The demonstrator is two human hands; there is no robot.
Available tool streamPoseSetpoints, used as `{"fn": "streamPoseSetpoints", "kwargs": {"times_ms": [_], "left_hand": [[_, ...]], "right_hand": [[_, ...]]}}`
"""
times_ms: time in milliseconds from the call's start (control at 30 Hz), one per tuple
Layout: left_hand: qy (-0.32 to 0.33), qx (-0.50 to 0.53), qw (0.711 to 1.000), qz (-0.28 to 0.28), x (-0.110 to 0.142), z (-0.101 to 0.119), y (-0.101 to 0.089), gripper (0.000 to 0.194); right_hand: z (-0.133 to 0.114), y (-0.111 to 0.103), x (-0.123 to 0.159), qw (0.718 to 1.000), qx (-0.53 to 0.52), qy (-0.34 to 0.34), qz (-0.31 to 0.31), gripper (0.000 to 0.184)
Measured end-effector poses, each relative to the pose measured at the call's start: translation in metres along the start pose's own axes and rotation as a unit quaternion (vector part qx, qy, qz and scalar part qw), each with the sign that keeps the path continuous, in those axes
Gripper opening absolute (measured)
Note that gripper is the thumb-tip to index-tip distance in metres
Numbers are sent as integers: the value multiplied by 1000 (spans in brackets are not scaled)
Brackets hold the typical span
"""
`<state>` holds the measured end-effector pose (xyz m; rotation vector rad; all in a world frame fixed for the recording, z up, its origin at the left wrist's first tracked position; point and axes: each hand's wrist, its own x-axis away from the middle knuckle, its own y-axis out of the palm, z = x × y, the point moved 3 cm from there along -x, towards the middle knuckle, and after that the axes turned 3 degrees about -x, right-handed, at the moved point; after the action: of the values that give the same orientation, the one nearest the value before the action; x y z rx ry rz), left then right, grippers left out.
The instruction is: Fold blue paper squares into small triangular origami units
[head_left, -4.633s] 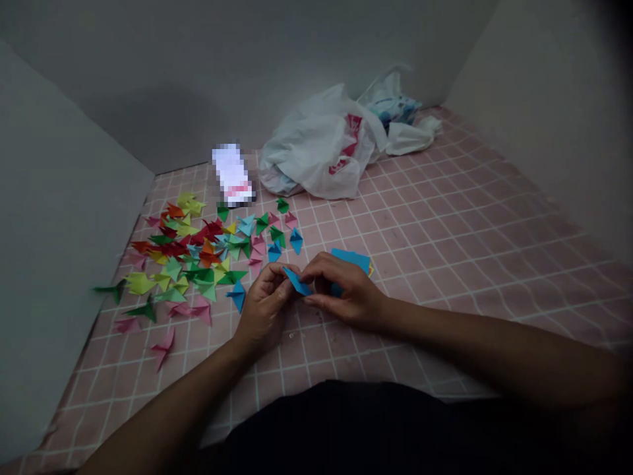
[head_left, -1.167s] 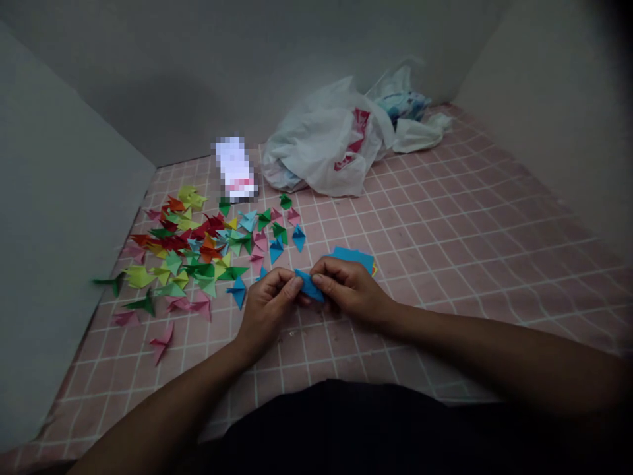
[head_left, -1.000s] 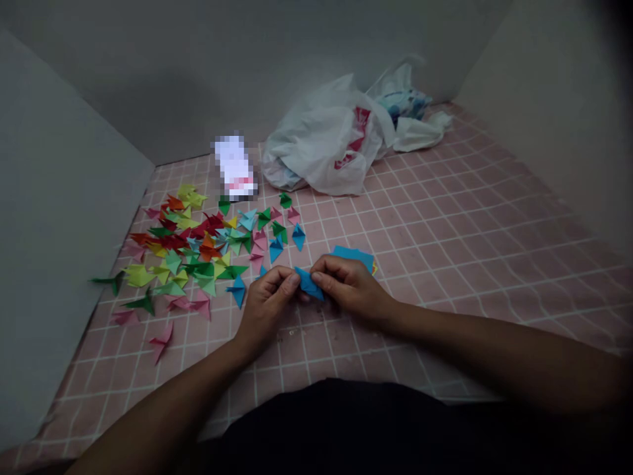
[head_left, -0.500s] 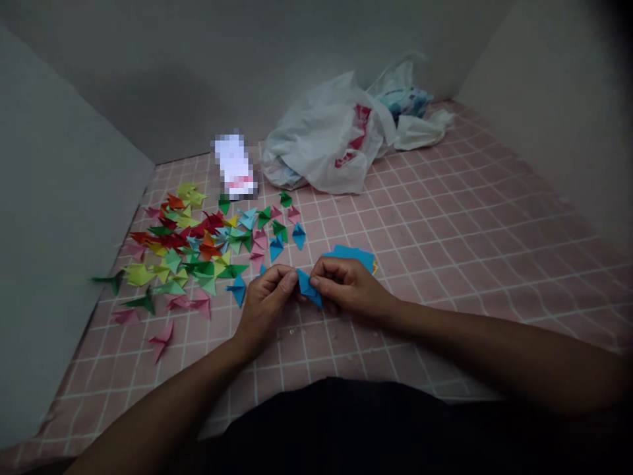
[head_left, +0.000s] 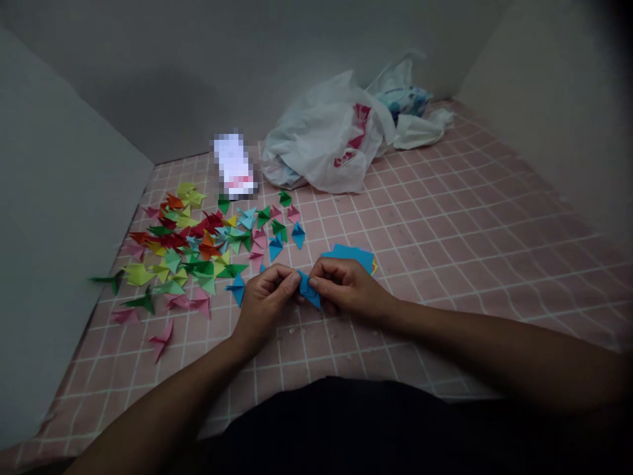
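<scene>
Between my two hands is a small piece of folded blue paper (head_left: 309, 293), its pointed end hanging down. My left hand (head_left: 267, 293) pinches its left edge between thumb and fingers. On the other side, my right hand (head_left: 349, 287) grips its upper right edge, the thumb lying on top. Just behind my right hand lies a small stack of blue paper sheets (head_left: 353, 254), with a yellow edge showing at its right. A finished-looking blue paper crane (head_left: 237, 289) rests left of my left hand.
Many colourful paper cranes (head_left: 200, 267) spread over the left of the pink checked cloth (head_left: 469, 264). Behind them lies a lit phone (head_left: 235, 165), its screen blurred. A crumpled white plastic bag (head_left: 321, 138) and a blue-patterned packet (head_left: 405, 102) sit against the back wall.
The folded blue paper has shifted slightly between my fingers, and its visible folds look a little different. Both hands stay in nearly the same place.
</scene>
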<state>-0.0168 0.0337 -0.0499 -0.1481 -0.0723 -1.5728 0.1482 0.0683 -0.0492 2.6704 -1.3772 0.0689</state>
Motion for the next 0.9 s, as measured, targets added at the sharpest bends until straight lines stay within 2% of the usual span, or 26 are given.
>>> {"fn": "streamPoseSetpoints", "kwargs": {"times_ms": [167, 367, 533, 633, 767, 900], "left_hand": [[5, -60, 997, 39, 1, 9, 1, 20], [1, -40, 999, -4, 3, 4, 4, 17], [11, -44, 999, -12, 2, 6, 4, 18], [12, -59, 998, -11, 2, 7, 3, 19], [-1, -37, 999, -22, 3, 2, 3, 22], [-19, 21, 999, -35, 2, -6, 4, 24]], "right_hand": [[1, 0, 0, 1000, -5, -5, -3, 23], [3, -1, -1, 998, -54, 24, -16, 26], [4, 0, -2, 997, -62, 37, -22, 26], [3, 0, -2, 999, -25, 14, -15, 26], [-2, -1, -3, 997, 57, -56, 9, 23], [-3, -2, -3, 996, 61, -61, 17, 24]]}}
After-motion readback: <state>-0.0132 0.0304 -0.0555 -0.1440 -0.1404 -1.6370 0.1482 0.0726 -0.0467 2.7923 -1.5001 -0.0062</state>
